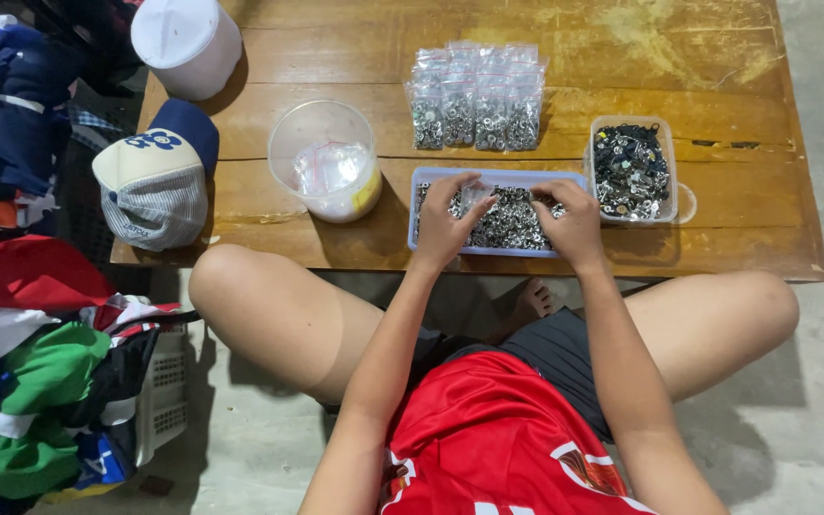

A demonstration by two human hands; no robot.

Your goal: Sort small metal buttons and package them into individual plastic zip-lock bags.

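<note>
Both hands are low in the middle of the frame, over a shallow blue tray [419, 205] full of small silver metal rings. The left hand [445, 221] pinches a small clear bag [477, 195] at the tray's upper left part, fingers closed on it. The right hand [574, 224] rests curled on the rings at the tray's right end; whether it grips any of them cannot be told.

Just above the tray, at upper centre, lies a neat row of filled bags [475, 100], already packed with rings. To the right stands a clear tub [631, 172] of darker metal parts, to the left a round clear container [326, 172] with empty bags inside.

Judging from this, a good batch is done, but the tray is still heaped, so much is left

Further left lie a cap [156, 176] and a white lidded pot [188, 43] on the wooden table [669, 57]
</note>
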